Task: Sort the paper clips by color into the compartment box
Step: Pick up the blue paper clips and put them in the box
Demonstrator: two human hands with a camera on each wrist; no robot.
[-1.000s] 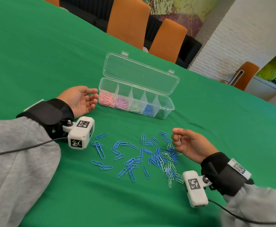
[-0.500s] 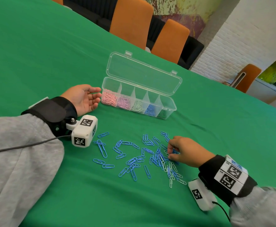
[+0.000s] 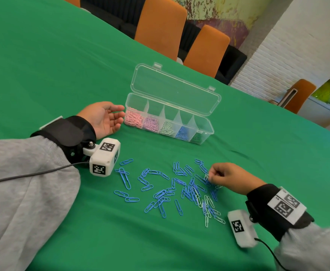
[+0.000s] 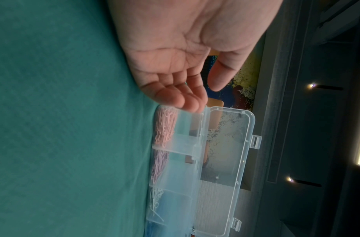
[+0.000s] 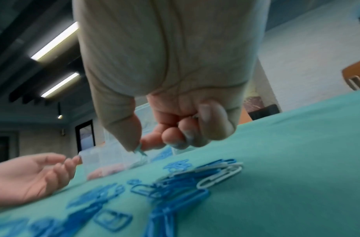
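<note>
My right hand (image 3: 225, 178) is pinching 1 pale clip (image 5: 140, 150) just above the loose pile (image 3: 181, 189). It's slippery and could drop back among the blues or land in the wrong slot. My left hand (image 3: 104, 119) lies relaxed, palm up, touching the compartment box (image 3: 209, 127): 5 compartments, all partly filled. There are too many loose clips to count.

Orange chairs (image 3: 161, 26) behind green table (image 3: 52, 65), white brick wall (image 3: 297, 45) beyond.
</note>
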